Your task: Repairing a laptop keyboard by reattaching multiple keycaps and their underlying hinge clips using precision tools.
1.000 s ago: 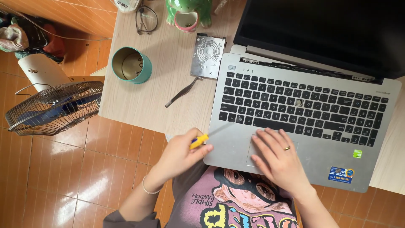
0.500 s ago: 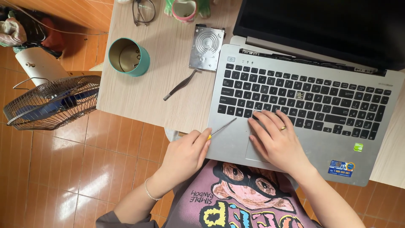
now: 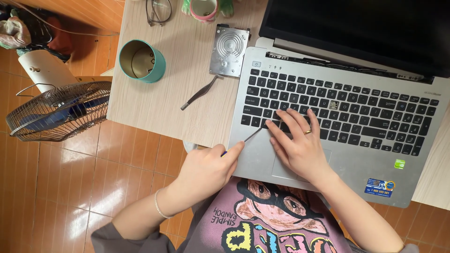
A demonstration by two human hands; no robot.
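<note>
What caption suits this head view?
Left hand aims a screwdriver at laptop keys; right hand rests there.

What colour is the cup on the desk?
The cup is teal outside and dull gold inside, seen best in the head view.

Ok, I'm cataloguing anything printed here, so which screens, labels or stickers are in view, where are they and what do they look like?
Laptop screen: top right, tilted back, wide dark rectangle, showing nothing.
Green sticker: palm rest, right of the right hand, small square.
Blue sticker: below the green one, near the laptop's front edge, rectangular, blue with red and yellow.
</note>
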